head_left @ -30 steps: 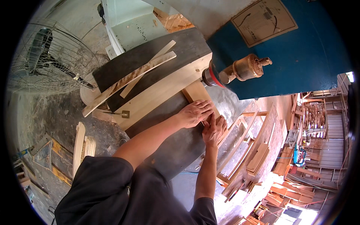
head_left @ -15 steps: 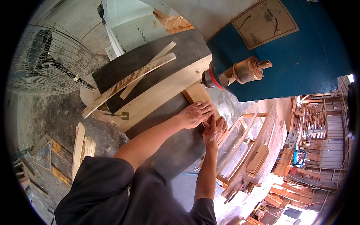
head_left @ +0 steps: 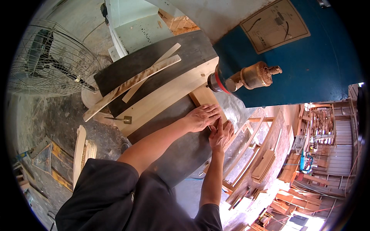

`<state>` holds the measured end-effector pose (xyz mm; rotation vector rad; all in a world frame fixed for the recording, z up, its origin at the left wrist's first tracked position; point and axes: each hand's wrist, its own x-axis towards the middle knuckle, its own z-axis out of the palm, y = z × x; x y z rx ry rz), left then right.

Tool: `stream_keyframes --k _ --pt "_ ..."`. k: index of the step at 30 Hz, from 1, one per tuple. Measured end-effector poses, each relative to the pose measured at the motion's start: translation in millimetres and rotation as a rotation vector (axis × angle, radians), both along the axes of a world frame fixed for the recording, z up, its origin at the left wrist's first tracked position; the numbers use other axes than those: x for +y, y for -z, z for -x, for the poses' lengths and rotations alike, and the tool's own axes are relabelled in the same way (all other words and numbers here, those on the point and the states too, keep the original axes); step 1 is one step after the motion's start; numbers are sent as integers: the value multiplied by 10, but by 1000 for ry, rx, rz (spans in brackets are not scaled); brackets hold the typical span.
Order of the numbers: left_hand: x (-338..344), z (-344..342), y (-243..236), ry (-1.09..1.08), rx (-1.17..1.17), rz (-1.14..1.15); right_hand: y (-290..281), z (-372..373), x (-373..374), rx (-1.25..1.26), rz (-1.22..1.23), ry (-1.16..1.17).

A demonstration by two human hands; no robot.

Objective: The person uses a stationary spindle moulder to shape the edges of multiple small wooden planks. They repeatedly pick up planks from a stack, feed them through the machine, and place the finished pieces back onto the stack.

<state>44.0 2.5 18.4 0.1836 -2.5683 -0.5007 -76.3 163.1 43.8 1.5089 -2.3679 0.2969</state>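
A wooden board lies on the dark grey machine table, its far end at a long pale wooden fence. My left hand bears down on the board, its fingers close together and bent over the top; its thumb is hidden. Just to the right and nearer, my right hand grips the near end of the same board, thumb on one side and fingers along the other. The two hands touch or nearly touch. Beyond the board's far end is a round black part with a red ring.
Two thin wooden strips lie crossed on the table behind the fence. A metal clamp-like fitting sits at the fence's left end. The blue machine housing rises at the right. A caged fan stands left; wooden frames lie right.
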Motion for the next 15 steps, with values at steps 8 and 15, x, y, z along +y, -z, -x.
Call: stream_keyframes --k 8,15 --pt "-29 63 -5 3 8 -4 -35 46 -26 25 -17 -9" --pt "-53 113 -9 5 16 -1 8 127 -31 11 -20 -4"
